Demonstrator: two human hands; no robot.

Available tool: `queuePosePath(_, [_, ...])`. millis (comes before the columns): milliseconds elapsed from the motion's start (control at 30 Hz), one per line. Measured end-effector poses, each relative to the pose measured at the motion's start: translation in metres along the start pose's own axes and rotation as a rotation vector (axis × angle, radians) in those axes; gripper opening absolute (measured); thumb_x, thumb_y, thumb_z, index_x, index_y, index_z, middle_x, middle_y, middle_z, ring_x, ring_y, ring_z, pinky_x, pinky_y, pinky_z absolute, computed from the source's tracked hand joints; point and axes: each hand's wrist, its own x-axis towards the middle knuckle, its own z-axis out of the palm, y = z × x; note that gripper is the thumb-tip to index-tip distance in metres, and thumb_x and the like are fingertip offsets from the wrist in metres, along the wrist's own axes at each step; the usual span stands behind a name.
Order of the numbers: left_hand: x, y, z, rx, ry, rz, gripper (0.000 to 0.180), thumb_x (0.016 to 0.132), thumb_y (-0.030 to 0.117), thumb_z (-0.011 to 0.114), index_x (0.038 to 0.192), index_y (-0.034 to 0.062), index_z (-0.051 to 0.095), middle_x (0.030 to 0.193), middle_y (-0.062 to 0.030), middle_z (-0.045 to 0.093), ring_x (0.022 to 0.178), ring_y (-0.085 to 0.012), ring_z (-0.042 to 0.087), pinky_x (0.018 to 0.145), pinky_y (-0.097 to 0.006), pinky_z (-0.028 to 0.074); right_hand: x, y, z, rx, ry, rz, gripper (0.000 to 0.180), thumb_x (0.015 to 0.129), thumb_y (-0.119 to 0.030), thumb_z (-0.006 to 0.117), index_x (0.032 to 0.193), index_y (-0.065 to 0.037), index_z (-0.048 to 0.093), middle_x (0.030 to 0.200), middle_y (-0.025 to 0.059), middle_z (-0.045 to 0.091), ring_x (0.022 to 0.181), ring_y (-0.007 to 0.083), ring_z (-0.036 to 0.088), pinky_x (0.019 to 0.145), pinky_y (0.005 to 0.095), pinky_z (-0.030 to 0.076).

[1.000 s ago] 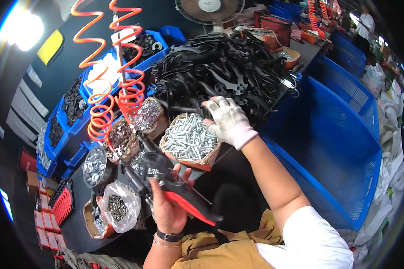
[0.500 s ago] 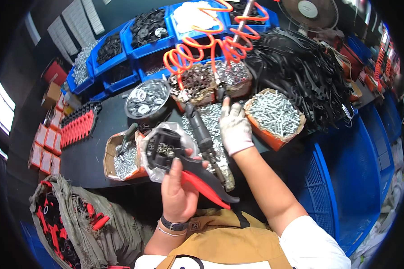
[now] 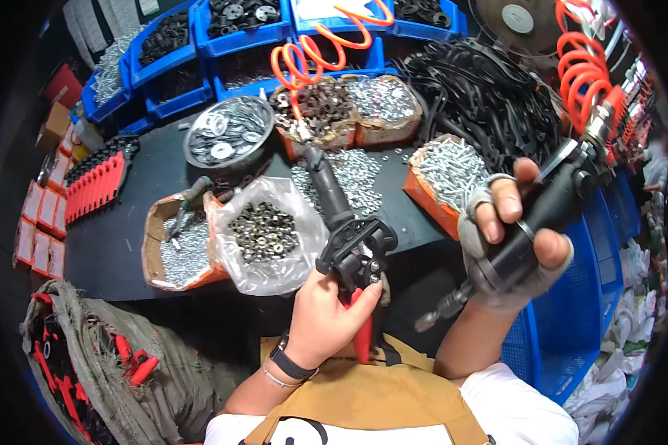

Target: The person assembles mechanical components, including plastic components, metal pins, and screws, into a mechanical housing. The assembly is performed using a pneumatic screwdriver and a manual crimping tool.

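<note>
My bare left hand is closed around a tool part with a black plastic head and a red-and-black handle; small metal fasteners show in the head. On my right, my hand in a fingerless glove grips a black air screwdriver. Its bit points down toward my lap, apart from the part. A second air screwdriver lies just beyond the black head, which covers its near end. Beside my left hand sits a clear plastic bag of small nuts.
Loose nuts cover the table's middle. Around them stand a bowl of washers, a box of bolts and a box of small fasteners. Black parts pile at the back right. Orange coiled hoses run to both drivers.
My right hand has picked up the air screwdriver from the back of the table and brought it near on the right. My left hand has turned the part so its handle points down.
</note>
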Motion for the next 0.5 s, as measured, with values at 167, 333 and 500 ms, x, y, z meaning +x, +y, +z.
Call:
queuePosePath(167, [-0.008,0.001,0.016,0.278,0.002,0.06,0.025,0.081,0.019,0.071,0.101,0.0054,0.063,0.095,-0.0147,0.06,0.081,-0.0328,0.063,0.07,-0.038,0.051,-0.021,0.016,0.034,-0.376,0.097,-0.446,0.067,0.074,-0.01,0.069,0.134,-0.001,0.041,0.115,0.0146,0.054,0.105,0.0288,0.054,0.08,0.0349,0.051])
queuePosePath(333, [-0.012,0.001,0.024,0.164,-0.105,-0.026,0.039,0.081,0.015,0.071,0.114,-0.0026,0.059,0.102,-0.0144,0.064,0.091,-0.0236,0.063,0.08,-0.032,0.049,-0.028,0.032,0.034,-0.678,0.069,-0.552,0.066,0.076,-0.012,0.069,0.134,-0.002,0.039,0.108,0.0145,0.058,0.09,0.0274,0.061,0.084,0.0362,0.05])
queuePosePath(500, [-0.017,-0.002,0.036,-0.079,-0.132,-0.029,0.036,0.083,0.015,0.069,0.113,-0.0017,0.059,0.098,-0.0104,0.064,0.085,-0.0181,0.059,0.078,-0.031,0.048,-0.043,0.019,0.033,-0.739,-0.118,-0.439,0.06,0.077,-0.008,0.072,0.127,-0.006,0.038,0.096,0.0129,0.057,0.082,0.0235,0.06,0.074,0.0331,0.054])
